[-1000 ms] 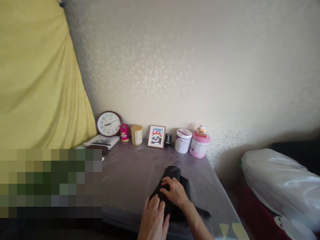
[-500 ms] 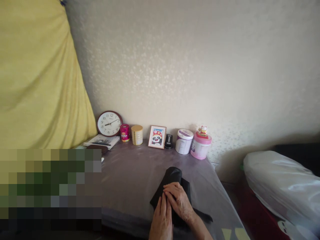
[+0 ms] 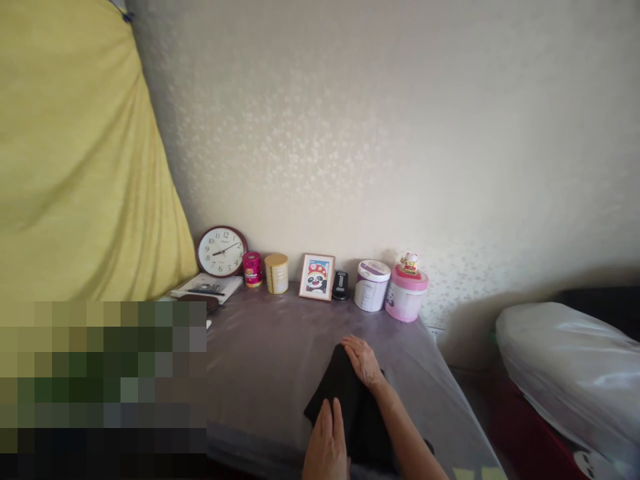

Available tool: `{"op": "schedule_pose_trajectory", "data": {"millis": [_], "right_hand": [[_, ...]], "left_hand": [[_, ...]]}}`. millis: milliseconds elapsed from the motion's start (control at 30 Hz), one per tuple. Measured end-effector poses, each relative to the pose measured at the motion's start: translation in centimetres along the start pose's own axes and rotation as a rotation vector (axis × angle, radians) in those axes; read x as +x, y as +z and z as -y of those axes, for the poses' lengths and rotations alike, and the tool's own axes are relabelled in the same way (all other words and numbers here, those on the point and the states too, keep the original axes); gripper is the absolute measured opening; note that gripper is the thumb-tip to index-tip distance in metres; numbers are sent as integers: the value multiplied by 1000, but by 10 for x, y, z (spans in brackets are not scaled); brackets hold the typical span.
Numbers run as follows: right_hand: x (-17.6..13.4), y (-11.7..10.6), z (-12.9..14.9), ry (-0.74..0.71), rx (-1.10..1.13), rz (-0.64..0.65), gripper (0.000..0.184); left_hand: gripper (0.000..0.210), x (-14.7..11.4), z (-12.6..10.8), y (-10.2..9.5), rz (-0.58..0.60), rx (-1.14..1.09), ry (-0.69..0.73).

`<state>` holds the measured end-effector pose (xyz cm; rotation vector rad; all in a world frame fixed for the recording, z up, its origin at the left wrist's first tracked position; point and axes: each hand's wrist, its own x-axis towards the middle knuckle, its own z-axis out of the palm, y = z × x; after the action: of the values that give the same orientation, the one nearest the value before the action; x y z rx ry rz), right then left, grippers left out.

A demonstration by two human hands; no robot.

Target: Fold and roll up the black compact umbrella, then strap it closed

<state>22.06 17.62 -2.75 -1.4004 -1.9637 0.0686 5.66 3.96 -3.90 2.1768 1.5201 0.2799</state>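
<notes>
A piece of folded black fabric [image 3: 336, 389] lies on the table near its front edge; I cannot tell what kind of article it is. My right hand [image 3: 362, 360] rests on the fabric's far end, palm down, with the fingers stretched out. Lower down, my left hand [image 3: 327, 437] lies along the nearer part, its fingers straight and pointing away from me. Neither hand is closed round anything. My right forearm covers part of the fabric's right side, and a small black end shows beyond it.
Along the wall stand a clock [image 3: 223, 251], a pink can [image 3: 253, 269], a yellow can [image 3: 277, 274], a framed panda picture [image 3: 317, 277], a small black object [image 3: 341, 285], a white-purple tub [image 3: 372, 287] and a pink-lidded tub [image 3: 406, 295] with a figurine. Table [image 3: 270, 353] has a right edge.
My right hand has moved away from my left, up to the fabric's far end. That end, raised and rounded before, now lies flatter. My left hand has stayed nearly in place.
</notes>
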Motion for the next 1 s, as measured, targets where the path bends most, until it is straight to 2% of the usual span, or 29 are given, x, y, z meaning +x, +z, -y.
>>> {"op": "schedule_pose_trajectory", "data": {"millis": [133,233,367,467,567,633,733,867,1000], "right_hand": [[-2,-11,5,138,-49,-167,39],[-23,-23,28,120,30,-268,36],[-50,-21,54,-45,63,-70,29],[-46,-11,49,-54,-5,-53,31],[-29,-9,31,73,-40,-135,32],[-25,-16,16,249,-31,-169,32],[-39,-37,-3,550,-3,-181,34],[-72,-58,-17,705,14,-118,34],[-83,-57,-13,767,65,-12,40]], "left_hand": [[85,-2,-6,-7,25,21,-28],[87,-3,-7,-10,39,36,-27],[87,-7,-8,-14,14,54,-29],[94,-10,-11,-19,38,77,-34],[99,-12,-13,-21,52,82,-30],[99,-15,-13,-22,28,49,-20],[95,-20,-12,-25,-10,-43,0],[90,-23,-10,-30,-13,-178,14],[89,-18,-2,-28,-49,-293,41]]}}
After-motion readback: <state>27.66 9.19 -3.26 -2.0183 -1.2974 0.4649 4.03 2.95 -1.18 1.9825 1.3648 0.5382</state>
